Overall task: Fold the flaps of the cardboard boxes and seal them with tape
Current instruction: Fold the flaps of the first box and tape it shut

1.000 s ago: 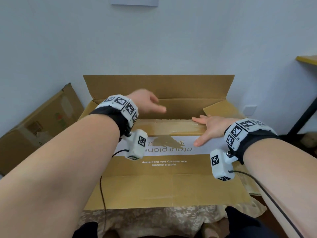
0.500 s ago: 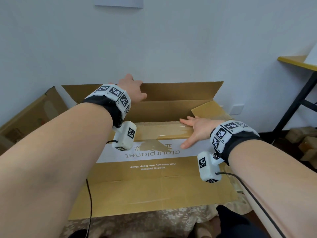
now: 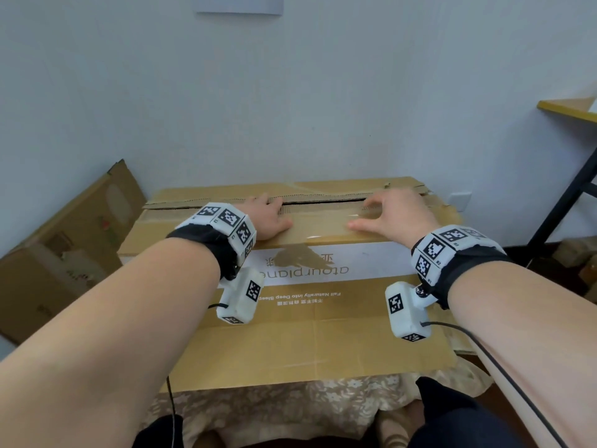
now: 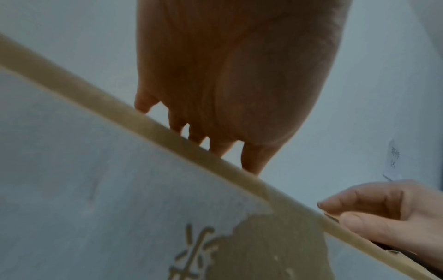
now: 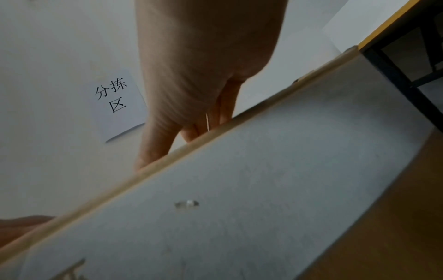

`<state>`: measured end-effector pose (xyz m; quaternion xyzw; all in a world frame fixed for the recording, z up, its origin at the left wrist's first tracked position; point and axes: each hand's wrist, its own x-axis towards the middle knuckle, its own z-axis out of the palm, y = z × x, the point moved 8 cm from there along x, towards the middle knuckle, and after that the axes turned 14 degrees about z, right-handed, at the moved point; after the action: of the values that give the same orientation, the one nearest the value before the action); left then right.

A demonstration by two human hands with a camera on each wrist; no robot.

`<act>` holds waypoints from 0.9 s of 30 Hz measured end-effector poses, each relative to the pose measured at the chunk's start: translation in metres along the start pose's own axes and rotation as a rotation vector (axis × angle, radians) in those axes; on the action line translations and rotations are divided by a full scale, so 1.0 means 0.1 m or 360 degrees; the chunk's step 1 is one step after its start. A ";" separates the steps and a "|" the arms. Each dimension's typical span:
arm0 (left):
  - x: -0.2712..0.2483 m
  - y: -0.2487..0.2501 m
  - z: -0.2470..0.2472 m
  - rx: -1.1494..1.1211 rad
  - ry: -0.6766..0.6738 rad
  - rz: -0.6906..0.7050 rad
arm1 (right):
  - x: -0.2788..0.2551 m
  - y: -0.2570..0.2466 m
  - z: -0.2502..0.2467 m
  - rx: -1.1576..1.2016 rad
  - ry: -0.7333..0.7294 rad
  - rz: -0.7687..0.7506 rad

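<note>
A large cardboard box (image 3: pixel 290 334) lies before me, its near flap (image 3: pixel 323 231) with a white printed band folded flat. The far flap (image 3: pixel 339 189) is down as well, and a dark slit shows where the two edges meet. My left hand (image 3: pixel 268 218) rests on the near flap with its fingers reaching over that seam. My right hand (image 3: pixel 384 215) presses beside it, fingers arched, tips at the seam. In the left wrist view the left hand (image 4: pixel 227 94) stretches past the flap edge. The right hand (image 5: pixel 203 66) does the same in the right wrist view. No tape is visible.
A second cardboard box (image 3: pixel 64 253) leans against the wall at the left. A table with a yellow top (image 3: pixel 565 108) and black legs stands at the right, with small boxes (image 3: pixel 575 253) on the floor below. A floral cloth (image 3: pixel 290 402) lies under the big box.
The far flap, upright before, has come down flat onto the box under my left hand. My right hand slid forward from the near flap to the seam.
</note>
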<state>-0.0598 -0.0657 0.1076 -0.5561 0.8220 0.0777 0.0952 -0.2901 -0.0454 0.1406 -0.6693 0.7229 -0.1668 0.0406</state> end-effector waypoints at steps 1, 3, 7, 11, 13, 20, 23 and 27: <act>0.00 0.01 0.02 -0.0013 0.0002 0.0002 | -0.02 -0.01 -0.02 -0.0020 0.0065 0.0005; 0.02 0.02 0.06 -0.0052 0.0016 0.0008 | -0.03 -0.05 0.00 -0.0054 0.0103 -0.0049; 0.03 -0.02 0.12 -0.0108 0.0051 0.0028 | 0.01 -0.09 0.22 -0.0258 -0.0104 -0.0114; -0.07 0.02 0.19 -0.0131 0.0052 0.0019 | 0.07 0.02 0.43 -0.0300 -0.0258 -0.0024; -0.14 0.07 0.23 -0.0151 -0.0013 0.0054 | 0.11 0.08 0.46 -0.0274 -0.0276 0.0016; -0.16 0.02 0.25 -0.0086 -0.0041 0.0143 | 0.19 0.08 0.53 -0.0331 -0.0264 0.0053; -0.16 0.01 0.26 -0.0106 -0.0025 0.0150 | 0.19 0.05 0.55 -0.0350 -0.0253 0.0045; -0.17 0.02 0.26 -0.0072 0.0012 0.0152 | 0.06 -0.33 0.66 -0.0379 -0.0363 -0.0165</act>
<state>-0.0533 -0.0442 0.0866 -0.5185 0.8460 0.0986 0.0758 -0.2410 -0.0653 0.0892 -0.7204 0.6927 -0.0047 0.0342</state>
